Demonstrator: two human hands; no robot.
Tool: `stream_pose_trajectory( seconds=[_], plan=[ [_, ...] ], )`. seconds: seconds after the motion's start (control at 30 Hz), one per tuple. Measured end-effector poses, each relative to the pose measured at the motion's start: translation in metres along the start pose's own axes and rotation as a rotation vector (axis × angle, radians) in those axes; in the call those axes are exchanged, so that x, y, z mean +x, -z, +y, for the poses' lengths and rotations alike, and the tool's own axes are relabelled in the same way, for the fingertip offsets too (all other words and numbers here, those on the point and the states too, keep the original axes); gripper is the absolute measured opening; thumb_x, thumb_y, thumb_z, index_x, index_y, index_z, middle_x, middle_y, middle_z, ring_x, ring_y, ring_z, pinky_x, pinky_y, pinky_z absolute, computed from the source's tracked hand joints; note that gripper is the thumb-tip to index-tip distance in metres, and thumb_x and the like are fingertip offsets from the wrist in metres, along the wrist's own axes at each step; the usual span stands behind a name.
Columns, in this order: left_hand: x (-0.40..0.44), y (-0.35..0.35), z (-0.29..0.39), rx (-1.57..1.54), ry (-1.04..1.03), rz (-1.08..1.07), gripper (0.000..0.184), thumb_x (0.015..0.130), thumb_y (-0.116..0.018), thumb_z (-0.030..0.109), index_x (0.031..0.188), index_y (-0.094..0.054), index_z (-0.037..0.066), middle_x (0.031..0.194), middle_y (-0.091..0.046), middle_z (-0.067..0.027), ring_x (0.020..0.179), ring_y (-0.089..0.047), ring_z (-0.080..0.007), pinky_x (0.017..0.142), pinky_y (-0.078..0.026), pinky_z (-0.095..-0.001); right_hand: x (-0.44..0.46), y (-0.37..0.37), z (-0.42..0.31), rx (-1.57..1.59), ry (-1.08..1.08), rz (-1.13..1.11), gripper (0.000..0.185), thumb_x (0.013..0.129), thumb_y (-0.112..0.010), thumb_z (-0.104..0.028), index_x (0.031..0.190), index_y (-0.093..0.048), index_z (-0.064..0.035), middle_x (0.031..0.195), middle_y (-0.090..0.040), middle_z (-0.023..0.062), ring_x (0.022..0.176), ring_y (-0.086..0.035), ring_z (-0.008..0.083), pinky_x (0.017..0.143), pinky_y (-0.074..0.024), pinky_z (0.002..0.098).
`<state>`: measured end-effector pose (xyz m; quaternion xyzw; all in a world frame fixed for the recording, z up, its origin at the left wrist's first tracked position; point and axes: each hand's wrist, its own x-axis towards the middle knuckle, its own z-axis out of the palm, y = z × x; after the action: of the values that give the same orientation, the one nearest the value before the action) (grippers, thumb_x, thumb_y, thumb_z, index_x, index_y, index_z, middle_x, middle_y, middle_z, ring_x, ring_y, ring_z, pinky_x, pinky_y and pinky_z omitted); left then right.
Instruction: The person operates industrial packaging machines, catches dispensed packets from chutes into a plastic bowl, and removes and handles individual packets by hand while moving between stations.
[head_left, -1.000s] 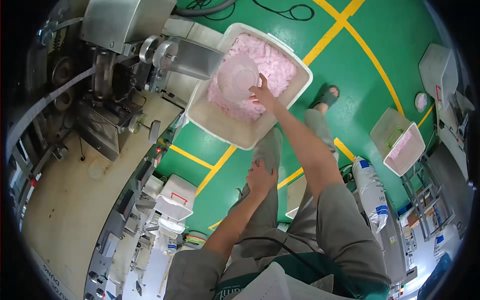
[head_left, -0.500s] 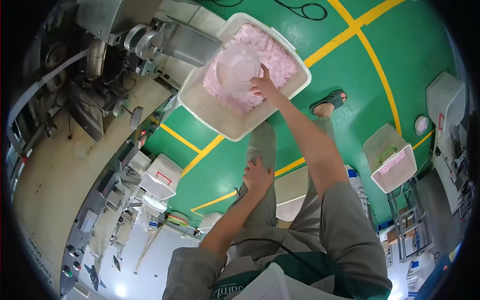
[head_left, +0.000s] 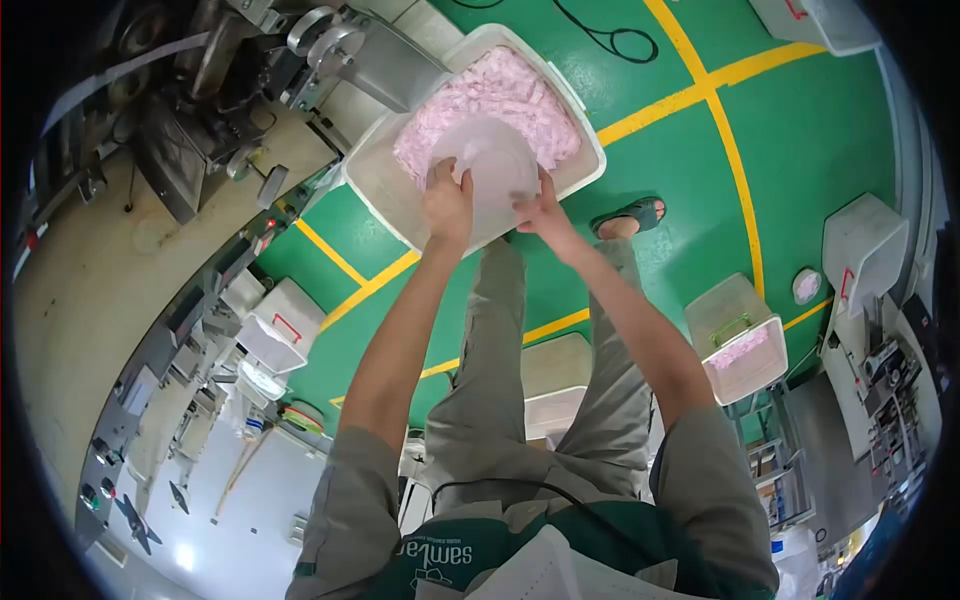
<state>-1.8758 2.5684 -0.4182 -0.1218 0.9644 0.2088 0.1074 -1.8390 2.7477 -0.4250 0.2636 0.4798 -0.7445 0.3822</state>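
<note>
A round translucent plastic bowl [head_left: 486, 165] is between my two hands, over the near part of a white plastic tub [head_left: 375, 180]. My left hand [head_left: 449, 203] grips the bowl's left rim, with the thumb and fingers at its edge. My right hand [head_left: 543, 208] holds the right rim; its fingers are slightly blurred. Small pink-and-white pieces [head_left: 505, 90], seemingly wrapped, fill much of the tub and show behind the bowl. Whether the bowl has anything inside is unclear.
A metal machine chute [head_left: 395, 65] overhangs the tub's left corner. My sandalled foot [head_left: 630, 217] stands right of the tub. Another tub [head_left: 735, 340] with pink pieces sits at right on a metal frame. A black cable [head_left: 620, 42] lies on the green floor.
My left hand has risen from my knee to the bowl's left rim. The bowl has come closer to my body, towards the tub's near side, with my right hand still on it.
</note>
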Motion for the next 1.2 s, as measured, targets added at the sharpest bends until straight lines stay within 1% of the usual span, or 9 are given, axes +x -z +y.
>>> stream_pose_trajectory(
  seconds=[0.1, 0.43, 0.57, 0.73, 0.83, 0.93, 1.03, 1.13, 1.2],
  plan=[
    [0.012, -0.005, -0.008, 0.216, 0.013, -0.071, 0.023, 0.085, -0.066, 0.019, 0.103, -0.060, 0.006, 0.097, -0.064, -0.0136, 0.077, -0.065, -0.0303, 0.071, -0.052, -0.0415, -0.034, -0.018, -0.010, -0.020, -0.044, -0.004, 0.087, 0.086, -0.061, -0.022, 0.150, -0.002, -0.0224, 0.125, -0.049, 0.0116, 0.101, -0.055, 0.0178, 0.082, -0.0504, 0.0321],
    [-0.021, -0.014, 0.007, 0.276, -0.177, -0.142, 0.021, 0.082, -0.066, 0.016, 0.101, -0.059, 0.012, 0.090, -0.062, -0.0070, 0.090, -0.061, -0.0282, 0.075, -0.052, -0.0411, -0.061, -0.014, -0.006, 0.102, -0.077, 0.033, 0.087, 0.086, -0.062, -0.018, 0.150, -0.003, -0.0221, 0.133, -0.041, 0.0169, 0.110, -0.054, 0.0218, 0.088, -0.0502, 0.0355],
    [-0.025, -0.020, 0.015, 0.236, -0.092, -0.203, 0.021, 0.078, -0.066, 0.010, 0.097, -0.057, 0.011, 0.096, -0.060, -0.0065, 0.094, -0.058, -0.0270, 0.079, -0.051, -0.0391, -0.067, -0.009, -0.008, 0.082, -0.071, 0.031, 0.089, 0.086, -0.063, -0.019, 0.150, -0.002, -0.0217, 0.133, -0.040, 0.0172, 0.110, -0.054, 0.0221, 0.089, -0.0494, 0.0363],
    [-0.028, -0.012, 0.018, 0.192, -0.266, -0.123, 0.022, 0.080, -0.064, 0.010, 0.101, -0.056, 0.009, 0.091, -0.060, -0.0105, 0.088, -0.059, -0.0297, 0.075, -0.051, -0.0432, -0.075, -0.005, -0.016, 0.107, -0.065, 0.002, 0.089, 0.086, -0.063, -0.018, 0.150, -0.001, -0.0216, 0.133, -0.040, 0.0164, 0.110, -0.054, 0.0216, 0.090, -0.0485, 0.0366],
    [-0.028, -0.007, 0.023, 0.182, -0.218, -0.211, 0.021, 0.079, -0.063, 0.008, 0.099, -0.056, 0.008, 0.098, -0.058, -0.0102, 0.094, -0.056, -0.0290, 0.078, -0.048, -0.0411, -0.074, -0.003, -0.009, 0.131, -0.041, 0.036, 0.089, 0.084, -0.063, -0.006, 0.150, -0.005, -0.0203, 0.122, -0.039, 0.0174, 0.090, -0.061, 0.0189, 0.080, -0.0510, 0.0324],
    [-0.024, 0.002, 0.021, -0.160, 0.039, -0.274, 0.027, 0.081, -0.061, 0.006, 0.108, -0.056, 0.005, 0.101, -0.054, -0.0118, 0.093, -0.054, -0.0317, 0.078, -0.047, -0.0416, -0.074, 0.004, -0.003, 0.271, -0.001, 0.010, 0.088, 0.084, -0.063, -0.007, 0.150, -0.005, -0.0194, 0.121, -0.041, 0.0171, 0.090, -0.061, 0.0192, 0.082, -0.0504, 0.0332],
    [-0.004, 0.029, 0.035, -0.044, -0.228, -0.125, 0.035, 0.082, -0.060, 0.006, 0.117, -0.055, 0.003, 0.100, -0.052, -0.0151, 0.092, -0.052, -0.0335, 0.078, -0.046, -0.0413, -0.076, 0.009, 0.001, 0.165, 0.004, -0.007, 0.087, 0.085, -0.063, -0.008, 0.150, -0.006, -0.0183, 0.118, -0.043, 0.0166, 0.090, -0.060, 0.0203, 0.083, -0.0500, 0.0334],
    [0.016, 0.032, 0.041, 0.035, -0.298, -0.086, 0.040, 0.083, -0.059, 0.006, 0.123, -0.053, 0.005, 0.099, -0.050, -0.0177, 0.090, -0.052, -0.0339, 0.079, -0.046, -0.0407, -0.077, 0.010, 0.003, 0.076, 0.009, -0.007, 0.086, 0.085, -0.063, -0.008, 0.149, -0.006, -0.0170, 0.115, -0.045, 0.0163, 0.088, -0.061, 0.0206, 0.082, -0.0503, 0.0325],
    [0.020, 0.028, 0.050, 0.031, -0.388, -0.063, 0.034, 0.082, -0.066, 0.011, 0.114, -0.057, 0.004, 0.099, -0.049, -0.0184, 0.090, -0.052, -0.0337, 0.080, -0.045, -0.0413, -0.079, 0.008, 0.001, 0.097, 0.013, -0.004, 0.086, 0.085, -0.063, -0.008, 0.149, -0.007, -0.0164, 0.114, -0.046, 0.0167, 0.087, -0.061, 0.0206, 0.080, -0.0508, 0.0323]
  ],
)
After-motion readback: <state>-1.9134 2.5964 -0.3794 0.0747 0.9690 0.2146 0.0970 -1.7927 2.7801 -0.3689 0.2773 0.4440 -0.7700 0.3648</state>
